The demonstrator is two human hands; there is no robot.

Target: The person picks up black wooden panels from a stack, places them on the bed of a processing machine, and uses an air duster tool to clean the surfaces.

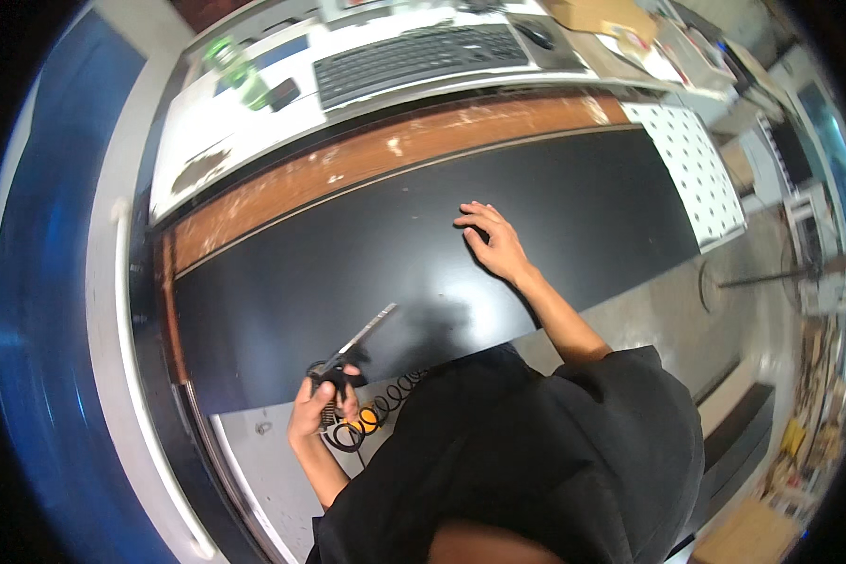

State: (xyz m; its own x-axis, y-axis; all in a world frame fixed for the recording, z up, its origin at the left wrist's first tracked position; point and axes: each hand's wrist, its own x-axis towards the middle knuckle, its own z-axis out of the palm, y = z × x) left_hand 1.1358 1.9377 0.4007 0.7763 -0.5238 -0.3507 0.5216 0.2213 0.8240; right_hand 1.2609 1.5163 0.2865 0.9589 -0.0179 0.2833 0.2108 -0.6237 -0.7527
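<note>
My left hand point(321, 406) is wrapped around the black handle of an air blow gun point(371, 325), whose long metal nozzle points up and to the right over the board. A coiled black hose point(399, 390) hangs from the gun beside the near edge, with a yellow part point(364, 420) next to my fingers. The wide black board point(301, 273) lies flat in front of me. My right hand point(498, 246) is over the board's right half, fingers bent and apart, holding nothing; whether its fingertips touch the surface I cannot tell.
Behind the board runs a scuffed brown strip point(367, 150). Beyond it are a keyboard point(421, 62), a mouse point(534, 34) and a green bottle point(239, 73). At the right end sits a white perforated panel point(688, 169). A blue panel point(56, 282) stands at the left.
</note>
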